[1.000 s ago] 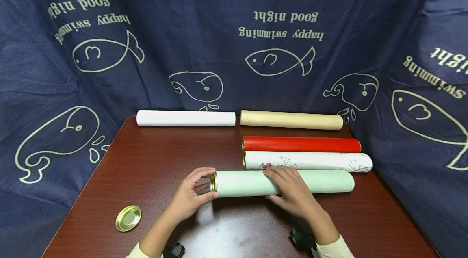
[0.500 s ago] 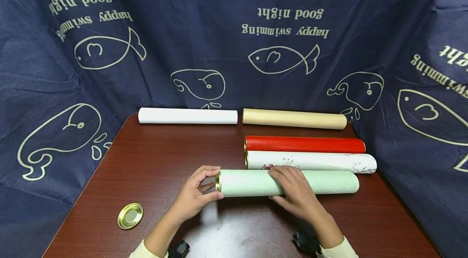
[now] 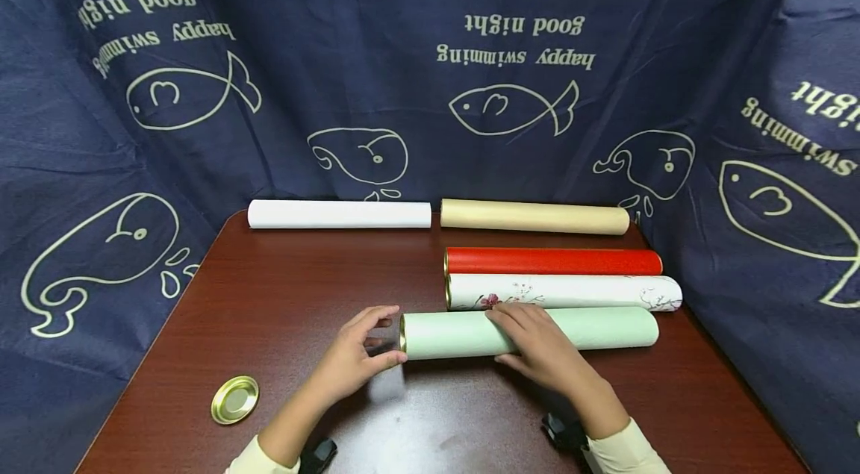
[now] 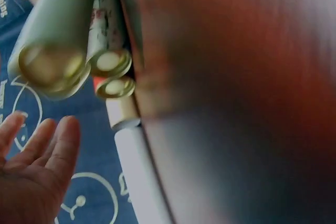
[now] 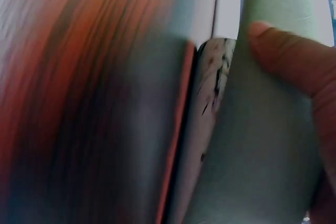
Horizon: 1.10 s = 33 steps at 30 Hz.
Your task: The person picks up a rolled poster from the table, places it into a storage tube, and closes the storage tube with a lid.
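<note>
A pale green cardboard tube with a gold-coloured end lies across the front of the table. My right hand grips it around the middle; in the right wrist view the thumb presses along its side. At the tube's left end is my left hand, fingers and thumb spread in a loose C shape. The left wrist view shows those fingers apart from the gold end, holding nothing. A round gold lid lies on the table to the left.
Just behind the green tube lie a white tube with blossom print and a red tube. Along the back edge are a plain white tube and a tan tube. A dark blue printed curtain surrounds the table.
My left fingers have come off the gold end they held. The green tube now tilts slightly, right end farther back, still in my right hand. The lid stays put.
</note>
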{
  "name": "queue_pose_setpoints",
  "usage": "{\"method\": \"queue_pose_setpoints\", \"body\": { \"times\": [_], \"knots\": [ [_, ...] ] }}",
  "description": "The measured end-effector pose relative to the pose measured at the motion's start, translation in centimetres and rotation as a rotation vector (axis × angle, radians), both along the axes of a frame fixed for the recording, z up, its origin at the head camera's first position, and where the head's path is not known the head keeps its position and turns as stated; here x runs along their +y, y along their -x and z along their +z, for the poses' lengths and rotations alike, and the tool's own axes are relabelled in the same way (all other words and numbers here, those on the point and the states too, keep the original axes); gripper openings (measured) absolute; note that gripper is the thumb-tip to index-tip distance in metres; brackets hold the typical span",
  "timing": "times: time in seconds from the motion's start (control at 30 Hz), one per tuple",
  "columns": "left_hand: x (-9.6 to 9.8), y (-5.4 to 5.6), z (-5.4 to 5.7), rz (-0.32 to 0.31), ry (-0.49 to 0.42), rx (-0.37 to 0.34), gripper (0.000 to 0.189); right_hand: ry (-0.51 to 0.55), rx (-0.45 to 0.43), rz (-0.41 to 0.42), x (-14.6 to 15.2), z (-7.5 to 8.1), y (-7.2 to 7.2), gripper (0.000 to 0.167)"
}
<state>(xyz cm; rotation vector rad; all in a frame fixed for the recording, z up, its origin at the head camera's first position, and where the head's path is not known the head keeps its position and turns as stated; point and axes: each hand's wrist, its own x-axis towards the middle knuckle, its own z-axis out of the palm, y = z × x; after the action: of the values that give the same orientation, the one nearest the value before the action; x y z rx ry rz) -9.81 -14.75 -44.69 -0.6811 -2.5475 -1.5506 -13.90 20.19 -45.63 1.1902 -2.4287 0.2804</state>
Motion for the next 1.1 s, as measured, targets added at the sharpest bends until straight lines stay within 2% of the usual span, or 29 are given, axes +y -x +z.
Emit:
{"method": "queue_pose_setpoints", "body": {
  "times": [0.1,0.2,0.33,0.47,0.63,0.87,0.97,1.1],
  "knots": [
    [-1.6,0.6,0.7,0.015,0.128,0.03,0.061,-0.057,-0.026,-0.068,1.1,-0.3,0.5,0.079],
    [-3.8,1.2,1.5,0.033,0.216,0.065,0.055,-0.084,-0.048,-0.135,2.5,-0.4,0.8,0.08],
    [-6.7,1.9,2.5,0.052,0.241,0.073,0.051,-0.096,-0.073,-0.173,3.7,-0.4,1.2,0.079],
    [-8.7,2.3,3.3,0.05,0.253,0.07,0.05,-0.103,-0.072,-0.176,4.4,-0.4,1.6,0.077],
    [-10.0,3.3,4.0,0.044,0.329,0.094,0.048,-0.1,-0.055,-0.189,4.8,-0.2,2.4,0.078],
    [-11.4,5.0,3.9,0.023,0.399,0.011,0.062,-0.13,-0.057,-0.187,4.8,-0.3,3.3,0.076],
    [-11.7,5.4,3.8,0.034,0.426,0.009,0.062,-0.134,-0.054,-0.192,4.6,-0.3,3.8,0.075],
    [-12.1,5.9,3.8,0.017,0.473,0.006,0.063,-0.139,-0.057,-0.197,4.5,-0.3,4.7,0.073]
  ]
}}
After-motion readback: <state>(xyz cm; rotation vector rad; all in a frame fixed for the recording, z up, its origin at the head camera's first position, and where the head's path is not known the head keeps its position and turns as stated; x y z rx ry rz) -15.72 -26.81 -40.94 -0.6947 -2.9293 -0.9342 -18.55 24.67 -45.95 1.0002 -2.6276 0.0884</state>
